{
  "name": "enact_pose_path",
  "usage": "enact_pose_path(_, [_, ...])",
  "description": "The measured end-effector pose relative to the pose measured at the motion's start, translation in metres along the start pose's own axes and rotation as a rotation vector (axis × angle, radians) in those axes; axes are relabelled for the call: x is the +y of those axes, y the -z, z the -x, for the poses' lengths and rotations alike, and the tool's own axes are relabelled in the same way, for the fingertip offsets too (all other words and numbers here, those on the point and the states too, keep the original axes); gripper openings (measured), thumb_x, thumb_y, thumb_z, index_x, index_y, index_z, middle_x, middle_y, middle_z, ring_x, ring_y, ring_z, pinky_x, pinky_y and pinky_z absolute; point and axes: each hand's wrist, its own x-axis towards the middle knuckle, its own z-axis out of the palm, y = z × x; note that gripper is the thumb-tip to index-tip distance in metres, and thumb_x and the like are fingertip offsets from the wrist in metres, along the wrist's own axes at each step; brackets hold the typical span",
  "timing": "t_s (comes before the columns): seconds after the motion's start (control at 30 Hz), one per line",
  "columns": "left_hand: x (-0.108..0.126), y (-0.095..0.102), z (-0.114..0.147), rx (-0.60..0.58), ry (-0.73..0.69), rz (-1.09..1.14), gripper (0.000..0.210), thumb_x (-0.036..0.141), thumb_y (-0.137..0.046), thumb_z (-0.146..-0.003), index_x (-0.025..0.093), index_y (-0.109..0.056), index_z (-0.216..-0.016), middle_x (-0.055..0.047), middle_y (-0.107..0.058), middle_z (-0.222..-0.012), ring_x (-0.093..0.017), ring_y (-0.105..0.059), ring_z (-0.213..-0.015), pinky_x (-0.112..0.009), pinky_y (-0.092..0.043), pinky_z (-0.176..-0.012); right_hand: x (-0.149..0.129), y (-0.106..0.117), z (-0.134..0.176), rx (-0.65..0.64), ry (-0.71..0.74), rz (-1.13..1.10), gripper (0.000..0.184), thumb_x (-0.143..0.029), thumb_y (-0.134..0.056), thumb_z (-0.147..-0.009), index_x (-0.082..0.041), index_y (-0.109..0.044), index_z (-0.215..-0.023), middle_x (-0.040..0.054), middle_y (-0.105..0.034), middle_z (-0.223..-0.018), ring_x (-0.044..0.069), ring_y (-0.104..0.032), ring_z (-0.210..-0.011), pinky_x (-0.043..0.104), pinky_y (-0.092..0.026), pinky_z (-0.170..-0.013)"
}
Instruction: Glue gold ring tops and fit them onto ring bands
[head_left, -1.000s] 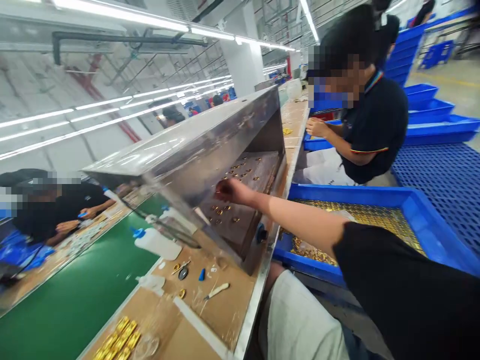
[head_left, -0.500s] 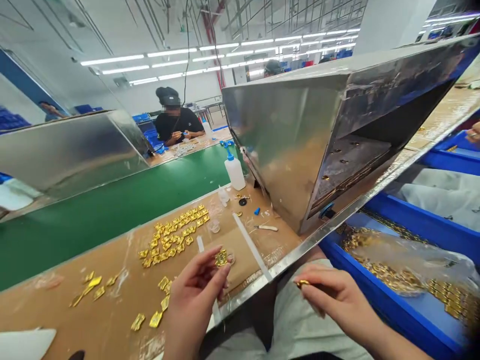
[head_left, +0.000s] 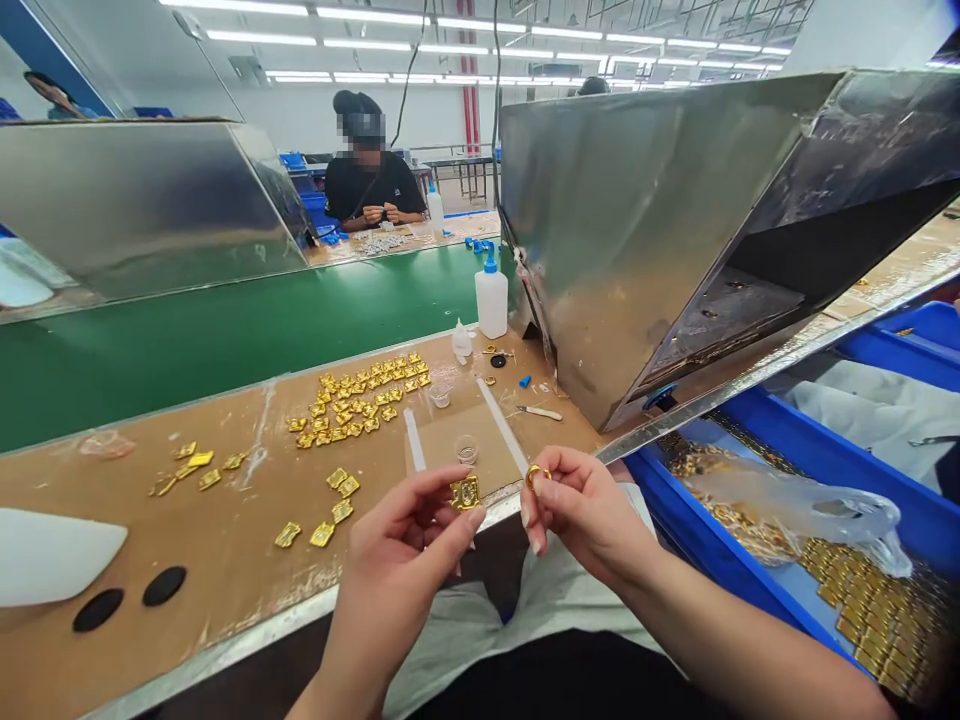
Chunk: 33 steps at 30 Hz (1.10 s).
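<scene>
My left hand pinches a square gold metal piece between thumb and fingertips, its patterned face toward me. Close to its right, my right hand grips a small gold ring with thumb and forefinger. Piece and ring are apart, both held over the table's front edge. Just beyond them a small clear cup stands on the brown tabletop. Rows of similar gold pieces lie farther off, with several loose ones nearer my left hand.
A large metal hood rises at the right. Near it stand a white bottle with a blue cap, a small dropper bottle and a knife. Blue bins with gold parts sit right of my lap. Across the green strip a person works.
My right hand has moved up and left with the ring, nearer the gold piece in my left hand. The camera view has tilted and turned somewhat.
</scene>
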Motion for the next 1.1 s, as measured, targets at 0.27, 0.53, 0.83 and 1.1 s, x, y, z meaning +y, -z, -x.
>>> enact_pose_path(0.27, [-0.002, -0.003, 0.001, -0.003, 0.049, 0.045, 0.036, 0.037, -0.095, -0.075, 0.023, -0.081, -0.106, 0.003, -0.064, -0.073, -0.009, -0.056, -0.059, -0.015, -0.049, -0.053, 0.000, -0.008, 0.001, 0.049, -0.162, -0.321, 0.028, -0.027, -0.090, -0.087, -0.012, -0.067, -0.083, -0.0055, -0.051, -0.073, 0.002, -0.047, -0.059, 0.011, -0.042, -0.050])
enact_pose_path(0.53, [0.004, -0.008, 0.004, -0.079, 0.094, 0.022, 0.033, 0.034, -0.091, -0.077, 0.020, -0.074, -0.101, 0.003, -0.066, -0.060, -0.011, -0.059, -0.053, -0.017, -0.046, -0.054, -0.005, -0.010, 0.006, -0.001, -0.263, -0.582, 0.025, -0.024, -0.091, -0.088, -0.014, -0.069, -0.093, -0.0073, -0.050, -0.075, 0.001, -0.044, -0.057, 0.008, -0.040, -0.050])
enact_pose_path(0.83, [-0.004, 0.001, -0.002, -0.129, -0.057, -0.093, 0.033, 0.039, -0.093, -0.080, 0.024, -0.079, -0.106, 0.001, -0.069, -0.067, -0.014, -0.063, -0.054, -0.021, -0.051, -0.051, -0.007, -0.013, 0.005, -0.020, -0.301, -0.625, 0.032, -0.023, -0.091, -0.086, -0.015, -0.061, -0.088, -0.0067, -0.051, -0.077, 0.002, -0.041, -0.058, 0.007, -0.041, -0.050])
enact_pose_path(1.1, [0.000, -0.004, 0.003, -0.057, -0.034, -0.093, 0.036, 0.041, -0.094, -0.077, 0.026, -0.081, -0.107, 0.002, -0.065, -0.067, -0.014, -0.059, -0.054, -0.021, -0.049, -0.049, -0.004, -0.016, 0.006, -0.079, -0.325, -0.664, 0.034, -0.022, -0.095, -0.083, -0.015, -0.061, -0.088, -0.0071, -0.054, -0.077, 0.001, -0.040, -0.056, 0.007, -0.045, -0.050])
